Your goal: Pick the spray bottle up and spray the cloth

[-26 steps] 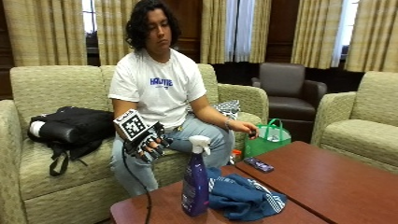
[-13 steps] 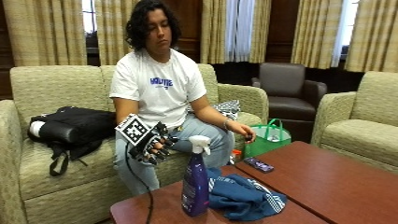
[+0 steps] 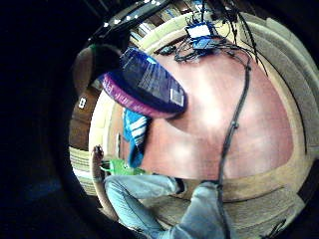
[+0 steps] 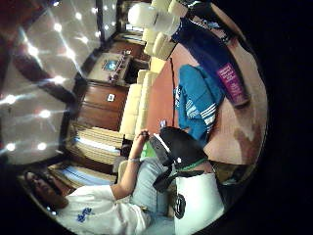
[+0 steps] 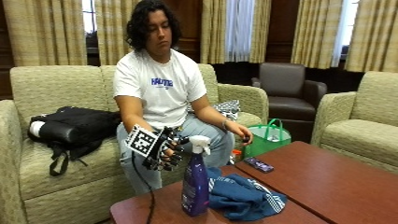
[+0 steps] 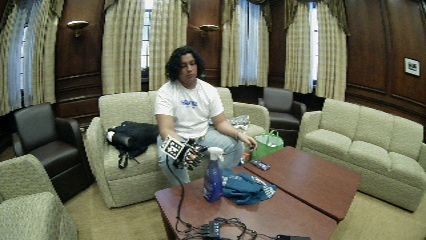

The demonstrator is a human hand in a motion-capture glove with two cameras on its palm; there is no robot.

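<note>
Gloved right hand [image 5: 167, 153], fingers loosely curled and holding nothing, hovers just beside the upright bottle [image 5: 196, 186] on the table [image 5: 348, 182], cloth [image 5: 245, 198] alongside; grasping and spraying not yet done.

Dark wood-panelled walls [image 6: 86, 60]. Tall windows [image 6: 145, 45] behind checked beige curtains [image 6: 120, 47], daylight coming through. Two wall sconces [image 6: 77, 24] lit. Beige sofa [image 6: 126, 170] far centre, second sofa [image 6: 369, 150] right. Dark leather armchairs [image 6: 40, 145] left and far right. Reddish wooden tabletop [image 6: 306, 180] near. Tan carpet [image 6: 133, 220].
</note>
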